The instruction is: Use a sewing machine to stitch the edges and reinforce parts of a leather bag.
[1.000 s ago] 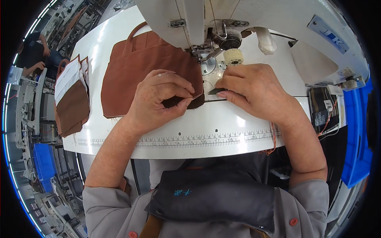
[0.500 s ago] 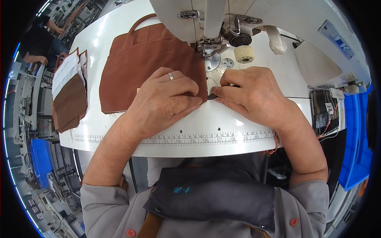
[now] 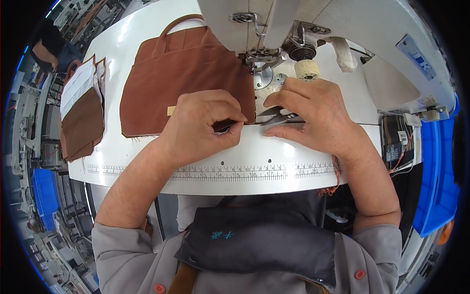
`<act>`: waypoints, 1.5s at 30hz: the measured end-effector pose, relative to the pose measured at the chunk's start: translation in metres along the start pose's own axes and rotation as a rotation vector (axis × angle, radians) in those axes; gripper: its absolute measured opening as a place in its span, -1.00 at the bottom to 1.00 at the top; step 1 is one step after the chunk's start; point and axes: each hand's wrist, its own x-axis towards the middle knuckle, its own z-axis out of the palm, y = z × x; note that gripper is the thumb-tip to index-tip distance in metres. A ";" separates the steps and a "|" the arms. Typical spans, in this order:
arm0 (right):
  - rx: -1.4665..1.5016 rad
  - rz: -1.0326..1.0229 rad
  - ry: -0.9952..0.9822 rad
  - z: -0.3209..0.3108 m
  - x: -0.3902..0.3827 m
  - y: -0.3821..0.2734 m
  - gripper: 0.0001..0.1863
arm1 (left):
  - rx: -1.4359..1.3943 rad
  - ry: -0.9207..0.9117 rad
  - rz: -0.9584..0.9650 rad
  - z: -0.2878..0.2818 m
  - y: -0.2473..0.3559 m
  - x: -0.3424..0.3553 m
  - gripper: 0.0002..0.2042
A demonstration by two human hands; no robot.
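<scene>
A rust-brown fabric bag piece (image 3: 191, 68) with a handle and a small tan tab lies flat on the white sewing table (image 3: 117, 44), beside the presser foot and needle (image 3: 257, 61). My left hand (image 3: 205, 125) is pinched on the bag's lower right edge, where a dark underside shows between the fingers. My right hand (image 3: 313, 112) grips small dark metal snips (image 3: 274, 117), their tips pointing left at that corner, just below the machine's plate.
Stacked brown and white cut pieces (image 3: 81, 110) lie at the left. The machine body (image 3: 377, 59) arches over the right, beside a dark striped bundle (image 3: 394, 142). Blue bins (image 3: 433, 176) stand beyond both sides. A ruler strip runs along the front edge. Another person (image 3: 49, 49) is at the far left.
My right fingers have spread around the snips, which now show more fully, turned leftward. My left hand has rolled, opening a view under the edge. The bag has shifted slightly left.
</scene>
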 end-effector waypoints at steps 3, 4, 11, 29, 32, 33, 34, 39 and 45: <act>-0.033 0.056 0.029 0.008 0.004 -0.004 -0.66 | -0.220 0.031 -0.210 -0.002 0.000 0.000 -0.91; -0.032 0.006 0.082 0.012 0.006 -0.005 -0.65 | -0.227 0.060 -0.193 -0.002 0.000 0.000 -0.90; -0.041 -0.190 0.227 0.030 0.017 -0.002 -0.75 | 0.065 0.143 0.078 0.000 0.002 0.000 -0.81; 0.058 -0.097 0.174 0.027 0.014 -0.005 -0.69 | -0.101 0.075 -0.030 -0.005 -0.006 -0.004 -0.81; 0.073 -0.086 0.162 0.028 0.015 -0.004 -0.69 | -0.117 0.134 0.021 -0.005 -0.007 -0.002 -0.83; 0.073 -0.087 0.159 0.029 0.015 -0.004 -0.69 | -0.121 0.142 0.023 -0.005 -0.007 -0.003 -0.83; 0.081 -0.083 0.168 0.030 0.016 -0.004 -0.70 | -0.105 0.136 0.024 -0.006 -0.007 -0.003 -0.82; 0.110 -0.039 0.161 0.031 0.015 -0.006 -0.70 | -0.059 0.133 0.020 -0.006 -0.007 -0.004 -0.79; 0.064 -0.042 0.144 0.032 0.016 -0.005 -0.61 | -0.069 0.142 0.032 -0.004 -0.006 -0.003 -0.79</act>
